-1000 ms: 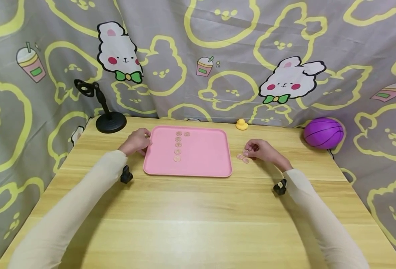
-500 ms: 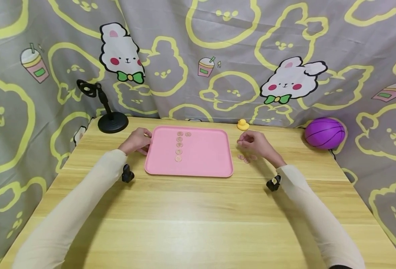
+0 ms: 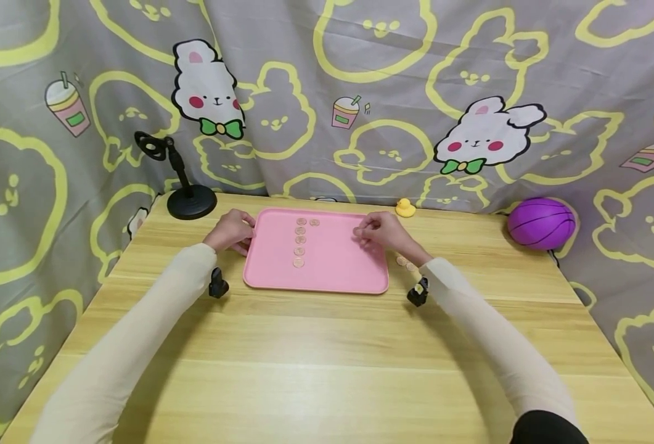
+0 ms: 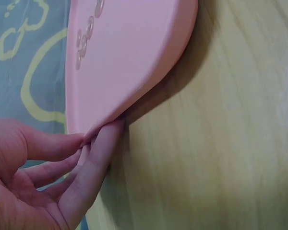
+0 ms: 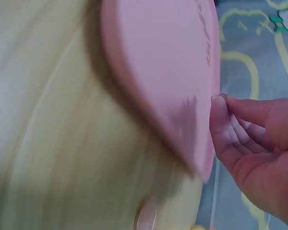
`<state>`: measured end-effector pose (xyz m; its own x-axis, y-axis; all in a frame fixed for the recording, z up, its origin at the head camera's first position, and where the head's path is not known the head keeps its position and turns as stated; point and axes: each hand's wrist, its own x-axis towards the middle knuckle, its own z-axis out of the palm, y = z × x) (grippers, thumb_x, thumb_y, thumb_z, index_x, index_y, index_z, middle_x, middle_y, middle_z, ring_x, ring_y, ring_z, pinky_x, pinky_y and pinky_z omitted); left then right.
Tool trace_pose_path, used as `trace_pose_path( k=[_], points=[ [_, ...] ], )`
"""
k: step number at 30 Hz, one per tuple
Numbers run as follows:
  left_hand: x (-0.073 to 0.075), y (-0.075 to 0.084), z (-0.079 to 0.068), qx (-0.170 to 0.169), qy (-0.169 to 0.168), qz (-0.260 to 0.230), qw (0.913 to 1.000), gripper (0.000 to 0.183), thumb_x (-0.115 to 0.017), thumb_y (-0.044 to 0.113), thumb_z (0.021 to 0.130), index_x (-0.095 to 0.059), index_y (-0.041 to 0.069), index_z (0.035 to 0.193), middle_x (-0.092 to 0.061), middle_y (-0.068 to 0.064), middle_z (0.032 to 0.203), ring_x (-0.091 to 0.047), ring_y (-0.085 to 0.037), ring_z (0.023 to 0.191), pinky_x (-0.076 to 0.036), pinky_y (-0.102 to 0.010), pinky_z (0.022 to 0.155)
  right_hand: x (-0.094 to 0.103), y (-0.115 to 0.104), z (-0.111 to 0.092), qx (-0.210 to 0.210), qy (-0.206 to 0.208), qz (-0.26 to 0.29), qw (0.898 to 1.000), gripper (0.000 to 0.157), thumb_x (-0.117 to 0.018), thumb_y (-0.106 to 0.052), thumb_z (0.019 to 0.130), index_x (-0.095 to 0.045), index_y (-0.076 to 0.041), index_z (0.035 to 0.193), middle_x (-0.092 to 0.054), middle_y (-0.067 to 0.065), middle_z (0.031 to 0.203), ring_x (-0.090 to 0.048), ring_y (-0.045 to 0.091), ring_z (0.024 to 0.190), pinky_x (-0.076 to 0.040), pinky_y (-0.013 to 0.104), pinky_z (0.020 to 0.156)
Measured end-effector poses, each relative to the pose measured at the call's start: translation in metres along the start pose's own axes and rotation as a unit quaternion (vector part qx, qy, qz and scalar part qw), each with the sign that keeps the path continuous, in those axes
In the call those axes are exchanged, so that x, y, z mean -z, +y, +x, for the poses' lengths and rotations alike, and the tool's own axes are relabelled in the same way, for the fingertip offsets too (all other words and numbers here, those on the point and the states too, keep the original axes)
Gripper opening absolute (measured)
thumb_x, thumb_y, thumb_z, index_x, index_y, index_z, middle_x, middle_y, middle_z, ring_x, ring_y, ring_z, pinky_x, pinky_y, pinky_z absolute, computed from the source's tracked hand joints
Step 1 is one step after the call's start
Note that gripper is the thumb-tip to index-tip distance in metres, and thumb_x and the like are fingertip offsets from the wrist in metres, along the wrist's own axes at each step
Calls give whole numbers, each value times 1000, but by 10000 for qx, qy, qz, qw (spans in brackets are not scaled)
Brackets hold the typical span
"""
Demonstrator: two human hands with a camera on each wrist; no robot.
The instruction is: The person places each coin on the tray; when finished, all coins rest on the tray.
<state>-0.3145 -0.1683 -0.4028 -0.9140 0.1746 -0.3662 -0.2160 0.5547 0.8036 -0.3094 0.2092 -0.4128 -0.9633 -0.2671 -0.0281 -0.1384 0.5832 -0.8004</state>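
A pink tray [image 3: 332, 265] lies on the wooden table, bearing several copper-coloured coins [image 3: 300, 240] in a column, with one more beside the column's far end. My left hand [image 3: 230, 230] holds the tray's left rim; in the left wrist view the thumb lies on the rim and fingers reach beneath it. Over the tray's right part, my right hand [image 3: 383, 230] pinches a coin [image 5: 224, 95] between thumb and fingertip. The right wrist view shows its shadow on the tray. Loose coins [image 3: 402, 261] lie on the table right of the tray, partly hidden by the right wrist.
A black stand [image 3: 191, 201] with a round base is at the back left. Near the back edge sits a yellow rubber duck [image 3: 405, 208], and a purple ball [image 3: 541, 223] stands at the back right. A patterned grey curtain [image 3: 282, 123] hangs behind the table.
My right hand has lifted a coin from those on the table and moved left, over the tray's right side. The left hand stays at the tray's left rim. The view has shifted slightly.
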Motion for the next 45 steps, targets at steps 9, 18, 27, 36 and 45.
trace_pose_path(
  k=[9,18,27,36,45],
  points=[
    [-3,-3,3,-104,-113,-227,9996,56,-52,-3,99,-40,-8,153,-54,-30,139,-68,-31,98,-66,-38,68,-41,-22,25,-137,-336,528,9979,8,-69,-2,98,-71,6,99,-75,21,87,-74,21,66,-65,35,68],
    [-5,0,1,-115,-211,-172,9996,55,-53,-1,99,-39,-8,152,-53,-30,139,-68,-31,98,-65,-36,67,-54,-29,37,-608,-407,1107,9912,14,-70,0,98,-71,13,103,-76,25,90,-72,16,63,-65,32,67],
    [-7,0,3,-87,-247,-89,9996,53,-51,1,100,-40,-7,152,-53,-28,135,-67,-30,100,-65,-35,66,-65,-29,46,-933,-487,1450,9838,14,-71,1,97,-70,14,102,-77,26,94,-70,13,60,-65,30,68],
    [-5,-2,4,-115,-223,101,9996,53,-49,3,102,-39,-9,152,-58,-28,127,-70,-26,92,-65,-35,66,-69,-38,51,-1199,-485,1336,9826,10,-68,6,96,-71,14,99,-77,22,87,-69,13,58,-63,27,65],
    [-1,-3,5,-165,-180,168,9996,50,-48,2,100,-42,-10,149,-64,-26,116,-71,-23,83,-65,-36,65,-73,-42,58,-1337,-498,1372,9802,9,-70,4,95,-70,14,93,-71,10,67,-67,14,54,-62,25,60]
  ],
)
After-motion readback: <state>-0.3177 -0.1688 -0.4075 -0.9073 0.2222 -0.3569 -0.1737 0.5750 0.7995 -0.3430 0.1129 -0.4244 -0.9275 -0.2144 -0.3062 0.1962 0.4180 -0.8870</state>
